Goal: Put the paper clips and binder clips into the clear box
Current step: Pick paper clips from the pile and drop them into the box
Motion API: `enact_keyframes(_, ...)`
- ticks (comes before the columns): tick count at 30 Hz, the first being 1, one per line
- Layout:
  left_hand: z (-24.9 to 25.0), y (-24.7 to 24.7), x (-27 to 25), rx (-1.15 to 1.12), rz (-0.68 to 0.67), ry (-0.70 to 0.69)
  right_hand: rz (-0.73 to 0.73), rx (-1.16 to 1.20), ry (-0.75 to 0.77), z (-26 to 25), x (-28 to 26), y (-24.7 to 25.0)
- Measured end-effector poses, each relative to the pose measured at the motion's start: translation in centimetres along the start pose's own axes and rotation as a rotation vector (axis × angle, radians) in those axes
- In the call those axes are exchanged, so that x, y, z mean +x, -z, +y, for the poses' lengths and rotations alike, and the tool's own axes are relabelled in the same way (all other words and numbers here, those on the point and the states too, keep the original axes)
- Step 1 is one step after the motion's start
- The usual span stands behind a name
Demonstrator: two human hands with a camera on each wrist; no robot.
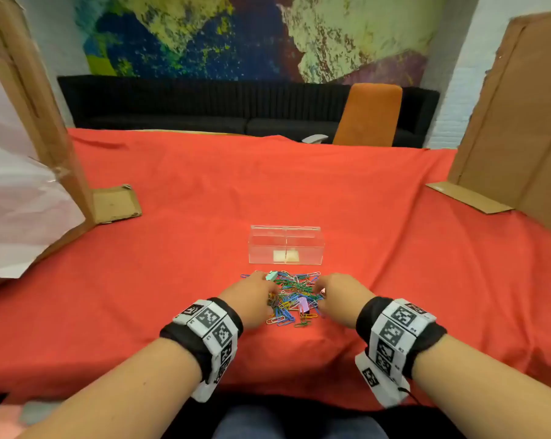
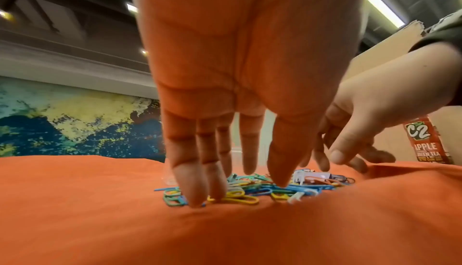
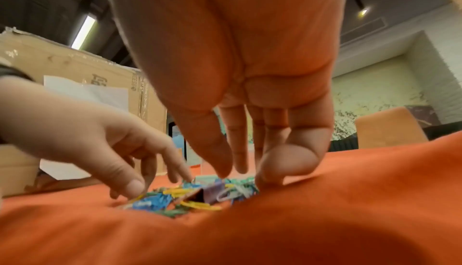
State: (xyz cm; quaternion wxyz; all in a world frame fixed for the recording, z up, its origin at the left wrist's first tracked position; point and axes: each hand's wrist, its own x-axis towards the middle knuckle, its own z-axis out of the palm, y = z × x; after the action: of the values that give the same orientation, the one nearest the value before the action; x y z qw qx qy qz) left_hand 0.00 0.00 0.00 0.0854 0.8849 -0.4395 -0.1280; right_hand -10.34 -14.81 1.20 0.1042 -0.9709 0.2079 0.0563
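The paper clips (image 1: 291, 296) lie in a loose, many-coloured heap on the red cloth (image 1: 172, 217), right in front of me and just on my side of the clear box (image 1: 286, 245). A mint binder clip (image 1: 271, 275) sits at the far left edge of the heap, and a lilac binder clip (image 1: 302, 303) lies among the clips toward the near right. The box stands upright just beyond the heap, apart from it, with nothing in it but a pale square on its floor.

My left hand (image 1: 251, 296) comes down on the left side of the heap, fingers (image 2: 195, 186) straight and slightly spread, the tips resting on the clips and cloth without closing round anything. My right hand (image 1: 337, 297) is on the right side, fingers mostly extended toward the pile, the little finger bent under against the cloth; I hold nothing in it either.

Both wrists wear black bands with white marker tags (image 1: 215, 327). Cardboard panels (image 1: 521, 115) stand at the table's left and right edges, an orange chair (image 1: 369, 115) and a dark sofa (image 1: 172, 103) are behind the table, and a painted mural (image 1: 236, 36) covers the far wall.
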Motion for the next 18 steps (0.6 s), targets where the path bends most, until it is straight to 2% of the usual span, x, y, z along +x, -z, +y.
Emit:
enact_keyframes(2,-0.2,0.1,1.0,0.009,-0.042,0.030,-0.035,-0.014,-0.006,-0.2,1.2,-0.3)
enact_keyframes(11,-0.1,1.6,2.5,0.140,-0.110,-0.018,-0.093,-0.113,-0.003,-0.5,3.0,0.2)
enact_keyframes(14,-0.4,2.3,2.7,0.126,-0.070,-0.035,-0.075,-0.098,0.010,-0.4,2.9,0.8)
enact_keyframes(18,-0.9,3.7,2.6,0.046,0.046,-0.048,0.034,0.025,0.003,-0.5,3.1,2.1)
